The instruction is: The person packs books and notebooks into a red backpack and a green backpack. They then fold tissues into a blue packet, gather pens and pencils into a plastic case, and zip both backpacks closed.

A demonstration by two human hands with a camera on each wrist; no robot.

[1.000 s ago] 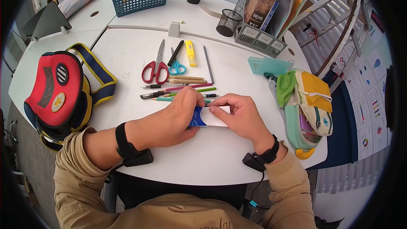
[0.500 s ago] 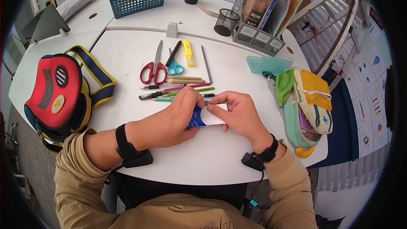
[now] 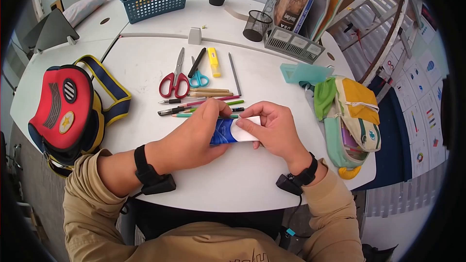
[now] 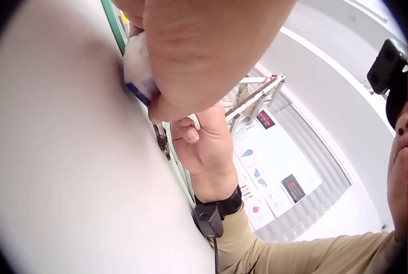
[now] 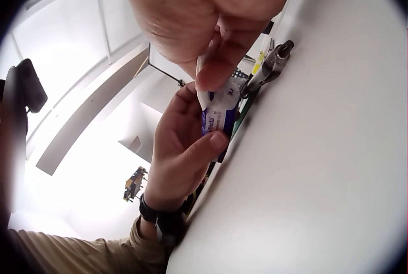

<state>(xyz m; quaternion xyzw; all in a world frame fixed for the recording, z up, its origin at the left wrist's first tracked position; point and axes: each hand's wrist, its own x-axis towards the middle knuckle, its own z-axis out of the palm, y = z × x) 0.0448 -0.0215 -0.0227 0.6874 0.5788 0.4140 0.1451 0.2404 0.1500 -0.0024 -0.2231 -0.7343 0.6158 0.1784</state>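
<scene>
Between my hands, low over the white table (image 3: 204, 184), is a flat blue-and-white packet (image 3: 224, 132) with printing on its side. My left hand (image 3: 187, 136) grips its blue end, fingers over the far edge and thumb below. At the white end, my right hand (image 3: 274, 128) pinches it, thumb laid on top. The right wrist view shows the packet's printed side (image 5: 218, 121) and the left thumb against it. Just beyond the hands lie several pens and pencils (image 3: 213, 101); the nearest, a green pencil (image 3: 182, 115), is partly hidden by the left hand.
Red scissors (image 3: 174, 80), blue scissors (image 3: 198, 80), a black marker (image 3: 196, 63) and a yellow highlighter (image 3: 213, 63) lie farther back. A red bag (image 3: 63, 106) stands left, an unzipped green-and-cream bag (image 3: 349, 121) right. A basket (image 3: 155, 2) and file holder (image 3: 293, 43) are behind.
Slightly more of the packet's blue part shows beside the left hand. Both hands keep nearly the same place and hold; the head view has shifted a little.
</scene>
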